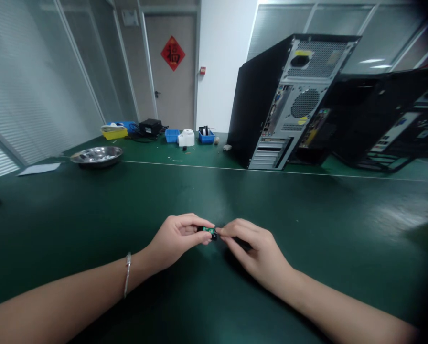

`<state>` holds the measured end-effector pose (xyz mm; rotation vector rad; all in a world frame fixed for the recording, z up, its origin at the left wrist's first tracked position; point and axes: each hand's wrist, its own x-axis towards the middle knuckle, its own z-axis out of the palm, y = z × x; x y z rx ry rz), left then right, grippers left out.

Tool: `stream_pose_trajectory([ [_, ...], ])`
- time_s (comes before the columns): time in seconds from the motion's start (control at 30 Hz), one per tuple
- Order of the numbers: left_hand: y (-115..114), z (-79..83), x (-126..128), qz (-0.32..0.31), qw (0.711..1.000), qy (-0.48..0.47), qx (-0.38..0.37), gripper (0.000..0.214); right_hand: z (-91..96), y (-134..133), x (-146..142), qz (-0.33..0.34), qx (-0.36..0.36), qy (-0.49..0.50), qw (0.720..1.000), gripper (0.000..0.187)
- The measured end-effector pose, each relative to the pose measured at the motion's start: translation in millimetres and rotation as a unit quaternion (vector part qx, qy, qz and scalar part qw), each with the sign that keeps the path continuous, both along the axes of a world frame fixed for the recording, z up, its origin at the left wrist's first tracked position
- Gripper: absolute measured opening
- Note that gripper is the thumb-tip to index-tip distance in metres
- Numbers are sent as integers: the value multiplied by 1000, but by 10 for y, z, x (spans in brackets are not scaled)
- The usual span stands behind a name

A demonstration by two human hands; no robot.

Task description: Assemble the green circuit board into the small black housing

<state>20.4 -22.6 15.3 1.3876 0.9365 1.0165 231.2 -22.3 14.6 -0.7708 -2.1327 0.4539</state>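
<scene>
Between the fingers and thumb of my left hand [180, 239] is a small black part with a green circuit board [209, 231] showing on top. Its exact kind is too small to make out. My right hand [253, 243] comes in from the other side, thumb and fingertips pinched together at the right end of the part. Whether those fingertips hold a tiny piece or only touch the part's end, I cannot tell. Both hands are just above the green tabletop [185, 306]. A silvery bracelet [127, 274] circles my left wrist.
A metal bowl [98, 156] with small pieces stands at the left, near a white sheet [39, 168]. Farther back are a yellow tray [114, 134], blue bins [207, 138], a white plastic housing [186, 138] and a black box [150, 126]. Computer cases [259, 105] stand at the back right.
</scene>
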Motion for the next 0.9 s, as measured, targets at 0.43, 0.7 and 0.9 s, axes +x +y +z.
stream_pose_trajectory([
  [0.43,37,-49,-19,-21,999,10,35,25,15,-16,-5,-12,-10,20,1000,17],
  [0.7,72,-58,-25,-20,1000,-3,13,20,6,-14,11,-14,-35,23,999,16],
  [0.9,14,-36,-34,-65,986,136,67,14,17,-17,8,-27,-38,26,999,14],
])
